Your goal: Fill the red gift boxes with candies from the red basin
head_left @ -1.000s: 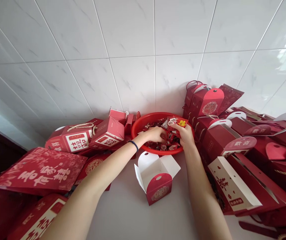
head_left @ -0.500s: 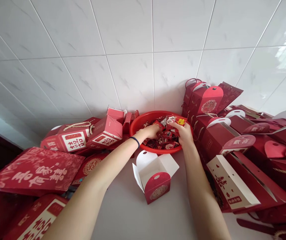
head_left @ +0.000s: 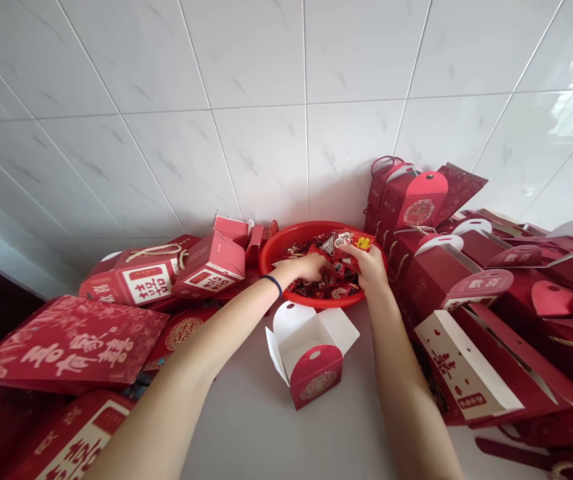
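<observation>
While the right hand [head_left: 372, 268] holds packets [head_left: 363, 243], the left hand [head_left: 310, 267] seems curled.

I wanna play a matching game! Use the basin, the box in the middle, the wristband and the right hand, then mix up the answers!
Things:
1. Basin
2. Middle box
3. Wristband
4. Right hand

Places and states:
A. around the left wrist
B. holding a red packet with yellow print
C. red, with many small packets inside
D. flaps open, white inside

Right pairs: 1-C, 2-D, 3-A, 4-B
</observation>
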Available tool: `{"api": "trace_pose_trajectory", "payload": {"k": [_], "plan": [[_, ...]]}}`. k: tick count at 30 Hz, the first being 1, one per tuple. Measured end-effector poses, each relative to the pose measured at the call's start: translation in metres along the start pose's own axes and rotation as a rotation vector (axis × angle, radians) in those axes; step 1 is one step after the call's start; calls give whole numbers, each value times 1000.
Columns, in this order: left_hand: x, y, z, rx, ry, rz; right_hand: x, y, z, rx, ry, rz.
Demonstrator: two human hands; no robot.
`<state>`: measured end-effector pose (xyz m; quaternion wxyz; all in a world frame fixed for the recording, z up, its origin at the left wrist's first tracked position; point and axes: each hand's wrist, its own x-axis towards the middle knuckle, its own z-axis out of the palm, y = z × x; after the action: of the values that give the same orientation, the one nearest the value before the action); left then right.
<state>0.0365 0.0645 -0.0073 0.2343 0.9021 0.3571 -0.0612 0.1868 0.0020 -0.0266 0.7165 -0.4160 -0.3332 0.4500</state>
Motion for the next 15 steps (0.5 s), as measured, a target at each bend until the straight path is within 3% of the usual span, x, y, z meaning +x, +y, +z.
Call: {"api": "trace_pose_trajectory", "payload": {"k": [8,15], "plan": [[18,19,8,107,-92,24,0,1,-1,-2,6,-2],[9,14,4,207,-64,-193,1,-1,0,29,54,20]]}}
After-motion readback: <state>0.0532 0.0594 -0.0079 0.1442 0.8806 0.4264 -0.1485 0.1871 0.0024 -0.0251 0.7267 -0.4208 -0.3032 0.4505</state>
